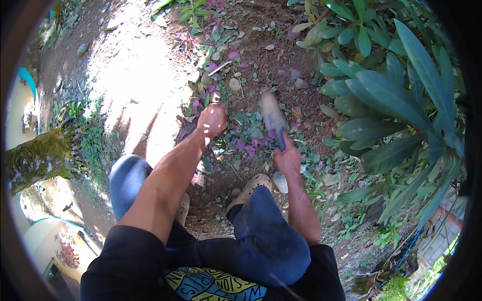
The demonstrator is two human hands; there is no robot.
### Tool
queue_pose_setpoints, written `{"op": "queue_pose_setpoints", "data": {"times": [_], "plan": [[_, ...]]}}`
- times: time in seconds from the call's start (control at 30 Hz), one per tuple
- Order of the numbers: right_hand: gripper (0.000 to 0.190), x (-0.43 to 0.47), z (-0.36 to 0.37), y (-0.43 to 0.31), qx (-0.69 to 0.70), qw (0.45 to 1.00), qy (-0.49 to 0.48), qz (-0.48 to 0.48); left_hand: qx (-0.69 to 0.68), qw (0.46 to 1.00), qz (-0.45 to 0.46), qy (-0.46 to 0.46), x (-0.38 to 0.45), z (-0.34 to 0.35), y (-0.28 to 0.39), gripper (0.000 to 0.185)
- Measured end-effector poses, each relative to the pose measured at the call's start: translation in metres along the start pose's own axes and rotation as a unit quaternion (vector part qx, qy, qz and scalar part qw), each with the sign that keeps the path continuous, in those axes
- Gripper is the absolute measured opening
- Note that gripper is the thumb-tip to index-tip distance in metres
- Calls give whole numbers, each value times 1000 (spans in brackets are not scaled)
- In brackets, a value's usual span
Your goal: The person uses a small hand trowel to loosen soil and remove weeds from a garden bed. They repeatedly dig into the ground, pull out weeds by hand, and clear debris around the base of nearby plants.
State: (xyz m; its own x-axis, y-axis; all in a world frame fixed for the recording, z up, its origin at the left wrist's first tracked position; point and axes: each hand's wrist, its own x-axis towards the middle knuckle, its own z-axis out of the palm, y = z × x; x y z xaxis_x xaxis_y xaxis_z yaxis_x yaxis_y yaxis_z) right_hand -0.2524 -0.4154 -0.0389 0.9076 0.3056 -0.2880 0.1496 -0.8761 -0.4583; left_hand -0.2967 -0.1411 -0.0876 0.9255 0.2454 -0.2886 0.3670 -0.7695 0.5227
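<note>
My right hand (288, 156) is closed around the dark handle of a hand trowel (273, 111); its dirt-coated blade is blurred and points away from me, over low weeds and soil. To the left, my left hand (212, 119) is down at the ground with its fingers curled, beside a pale stone (215, 97). What lies within those fingers is hidden, so its grip cannot be told. Between the hands lie small green weeds and fallen purple petals (248, 148) on brown earth.
A large leafy shrub (388, 124) fills the right side. A mossy trunk (41, 160) stands at the left. Stones (234, 84) are scattered ahead of me, and a larger stone (279, 182) lies near my right shoe (250, 190). Sunlit ground (131, 71) is at the upper left.
</note>
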Motion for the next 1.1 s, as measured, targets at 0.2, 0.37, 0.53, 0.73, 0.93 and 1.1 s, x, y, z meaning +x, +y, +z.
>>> {"op": "queue_pose_setpoints", "data": {"times": [0.2, 0.37, 0.53, 0.73, 0.93, 1.1], "plan": [[72, 7, -8, -19, -136, 969, -204, 18, -1, 999, -29, 35, 1, 4, 6, 18], [74, 28, -5, -20, -37, 999, -7, 16, -36, 995, -86, -26, -18, 1, 6, 22], [73, 43, -6, -21, -86, 989, -106, -54, -29, 989, -137, -44, -41, -11, 1, 27], [70, 34, -1, -31, -164, 963, -207, -57, -25, 993, -111, 30, -24, -19, 16, 31], [72, 5, -35, -12, -130, 969, -194, -75, -11, 998, -23, 55, -24, -26, 15, 33], [66, 8, -48, 10, 27, 997, -67, 40, 13, 995, 52, 80, -16, 26, 39, 40]]}}
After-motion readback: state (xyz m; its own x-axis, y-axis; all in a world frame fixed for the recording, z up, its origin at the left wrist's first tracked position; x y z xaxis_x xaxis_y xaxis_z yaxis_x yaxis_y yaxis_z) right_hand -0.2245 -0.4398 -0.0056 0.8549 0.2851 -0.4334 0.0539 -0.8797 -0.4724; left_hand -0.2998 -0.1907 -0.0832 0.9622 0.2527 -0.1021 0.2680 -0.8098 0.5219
